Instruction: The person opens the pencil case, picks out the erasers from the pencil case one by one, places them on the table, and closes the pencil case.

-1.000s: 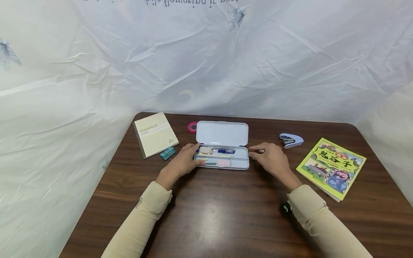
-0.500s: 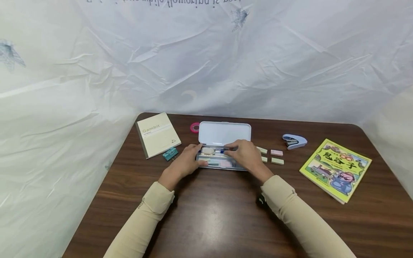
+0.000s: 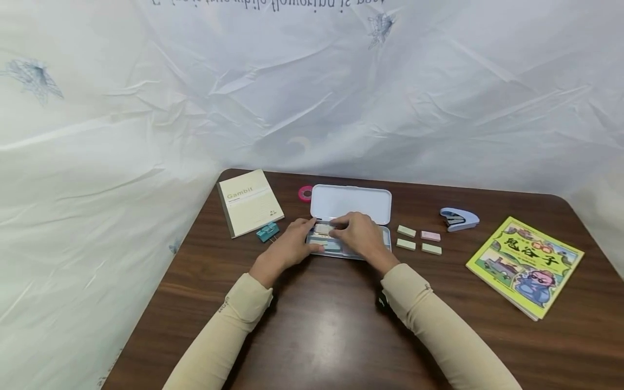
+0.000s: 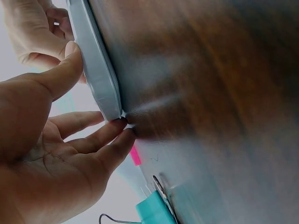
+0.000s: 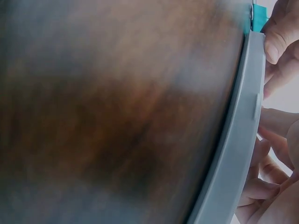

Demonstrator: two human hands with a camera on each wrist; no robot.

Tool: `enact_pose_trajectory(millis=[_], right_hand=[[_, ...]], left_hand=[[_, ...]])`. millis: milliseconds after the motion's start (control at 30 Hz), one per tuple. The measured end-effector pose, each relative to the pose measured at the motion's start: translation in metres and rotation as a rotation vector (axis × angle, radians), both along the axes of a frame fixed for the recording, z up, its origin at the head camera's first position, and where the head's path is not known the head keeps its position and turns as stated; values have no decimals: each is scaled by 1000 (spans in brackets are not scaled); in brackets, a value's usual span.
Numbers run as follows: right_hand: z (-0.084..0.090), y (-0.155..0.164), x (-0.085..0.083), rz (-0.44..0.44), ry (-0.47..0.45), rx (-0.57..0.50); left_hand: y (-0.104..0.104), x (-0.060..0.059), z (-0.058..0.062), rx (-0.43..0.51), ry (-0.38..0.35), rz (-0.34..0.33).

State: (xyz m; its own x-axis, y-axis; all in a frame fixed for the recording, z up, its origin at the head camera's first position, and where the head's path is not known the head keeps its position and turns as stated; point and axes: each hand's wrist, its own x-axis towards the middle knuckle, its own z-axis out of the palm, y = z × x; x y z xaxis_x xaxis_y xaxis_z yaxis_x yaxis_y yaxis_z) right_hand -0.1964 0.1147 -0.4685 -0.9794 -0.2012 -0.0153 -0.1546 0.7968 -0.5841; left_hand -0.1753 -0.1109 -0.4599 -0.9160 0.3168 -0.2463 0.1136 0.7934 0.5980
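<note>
An open pencil case (image 3: 351,203) lies on the table in the head view, lid tipped back. My left hand (image 3: 290,245) grips its left end; in the left wrist view the thumb (image 4: 70,65) presses the front wall and the fingers curve round the end. My right hand (image 3: 361,235) reaches over the tray with curved fingers. Its thumb and index tips are right at the right end of a whitish eraser (image 3: 322,229); I cannot tell whether they pinch it. Beside the eraser lie thin slips. The right hand hides the middle of the tray.
Several small pale green and pink erasers (image 3: 431,236) lie right of the case. Farther right are a light blue stapler (image 3: 459,219) and a yellow comic book (image 3: 526,268). To the left stand a teal binder clip (image 3: 267,232), a notebook (image 3: 251,203) and a pink tape roll (image 3: 305,193).
My right hand has moved left from beside the case's right end to over its tray, uncovering the small erasers on the table. My left hand keeps its hold; the head view has shifted slightly.
</note>
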Motion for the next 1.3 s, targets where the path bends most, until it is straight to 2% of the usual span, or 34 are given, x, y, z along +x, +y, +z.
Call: enact_pose_trajectory(millis=[100,200,400,533,833,1133,1233,1300], right_hand=[[9,-5,6,5,3,10],[11,-8,7,16,27,43],[-3,-9,1,18,64,73],[-8,-8,-1,15,67,43],[-6,-6,-2,39,74,-59],[-13,19,-4,7,64,-116],[-8,29,1,0,49,-132],[6,36,13,7,29,-160]], left_hand=[[0,0,0,-4,4,-1],[0,-1,-1,-18,-2,0],[-1,-3,-3,-28,0,-8],[-1,-3,-4,-26,4,-14],[-1,-2,-4,-11,-4,-13],[-1,-1,-4,-16,5,-14],[-1,-1,-3,-19,5,-12],[0,-1,-2,-13,3,-10]])
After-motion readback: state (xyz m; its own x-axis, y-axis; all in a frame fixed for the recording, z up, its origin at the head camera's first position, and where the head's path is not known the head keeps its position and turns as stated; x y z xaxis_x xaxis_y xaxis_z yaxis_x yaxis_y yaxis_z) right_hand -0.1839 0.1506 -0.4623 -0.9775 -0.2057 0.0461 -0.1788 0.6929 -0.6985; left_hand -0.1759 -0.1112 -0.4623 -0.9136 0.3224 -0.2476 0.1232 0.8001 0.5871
